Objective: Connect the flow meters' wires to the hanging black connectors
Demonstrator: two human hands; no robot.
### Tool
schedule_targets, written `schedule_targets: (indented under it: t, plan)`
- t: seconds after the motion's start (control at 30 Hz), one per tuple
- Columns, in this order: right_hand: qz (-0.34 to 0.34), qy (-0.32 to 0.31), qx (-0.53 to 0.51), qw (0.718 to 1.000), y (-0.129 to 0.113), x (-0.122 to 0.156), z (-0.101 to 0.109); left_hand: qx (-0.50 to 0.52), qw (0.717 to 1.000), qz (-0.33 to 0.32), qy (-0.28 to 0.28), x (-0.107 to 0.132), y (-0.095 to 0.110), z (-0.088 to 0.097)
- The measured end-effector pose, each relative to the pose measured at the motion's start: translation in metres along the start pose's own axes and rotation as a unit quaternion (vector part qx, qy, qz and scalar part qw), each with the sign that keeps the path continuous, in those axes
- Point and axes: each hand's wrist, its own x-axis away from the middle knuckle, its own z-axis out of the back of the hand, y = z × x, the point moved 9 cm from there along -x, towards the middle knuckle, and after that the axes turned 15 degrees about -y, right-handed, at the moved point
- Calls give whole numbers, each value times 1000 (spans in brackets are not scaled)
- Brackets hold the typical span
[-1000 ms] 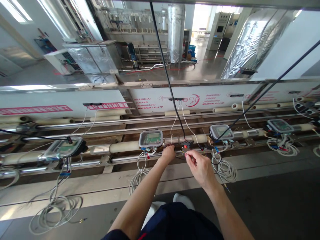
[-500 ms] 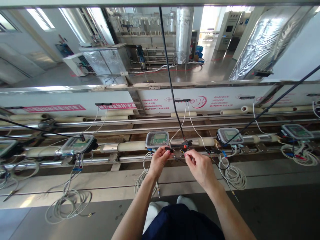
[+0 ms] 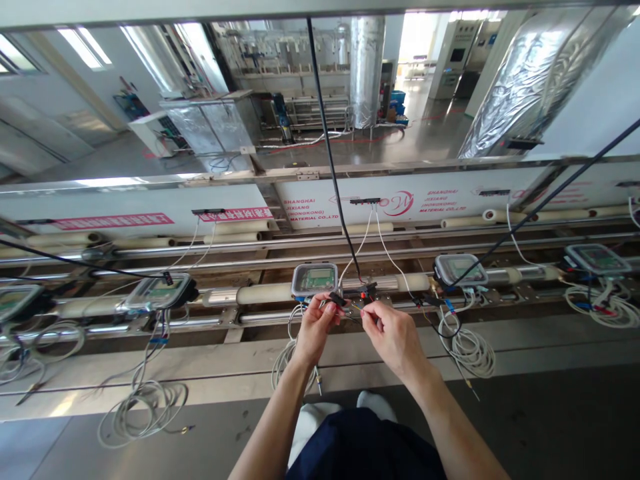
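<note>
My left hand [image 3: 315, 330] is closed in a pinch around a small black connector [image 3: 337, 299], just below the middle meter box [image 3: 315, 279] with its clear lid. Close by on the right, my right hand [image 3: 395, 337] pinches a thin yellowish wire [image 3: 356, 308] that runs toward the connector. Its exact end is hidden by my fingers. Behind my right fingertips sits a black and red clip [image 3: 368, 291] on the metal pipe. A thick black cable [image 3: 330, 153] hangs from above down to this clip.
More meter boxes [image 3: 461, 269] line the pipe on both sides. Coiled grey cables [image 3: 470, 350] hang below them over the ledge. Another black cable [image 3: 550, 197] slants across on the right. White wires [image 3: 387, 248] drop from a black strip [image 3: 365, 201] on the back panel.
My right hand has moved slightly left, closer to my left hand. The thin wire now stretches between them. The black connector in my left hand shows more clearly.
</note>
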Motion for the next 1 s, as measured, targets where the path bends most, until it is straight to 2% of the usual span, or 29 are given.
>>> schedule_targets:
  t: [0.2, 0.5, 0.87, 1.0]
  plan:
    - [-10, -3, 14, 1000, -5, -2, -1, -177, 983, 15, 46, 1, 15, -13]
    - [-25, -14, 20, 999, -3, -4, -4, -300, 951, -5, 76, 8, 28, -21]
    - [-40, -2, 49, 998, -1, -3, -4, -384, 919, -9, 87, 13, 39, -27]
    - [-40, 5, 67, 997, -4, -2, -4, -390, 916, -11, 93, 13, 38, -28]
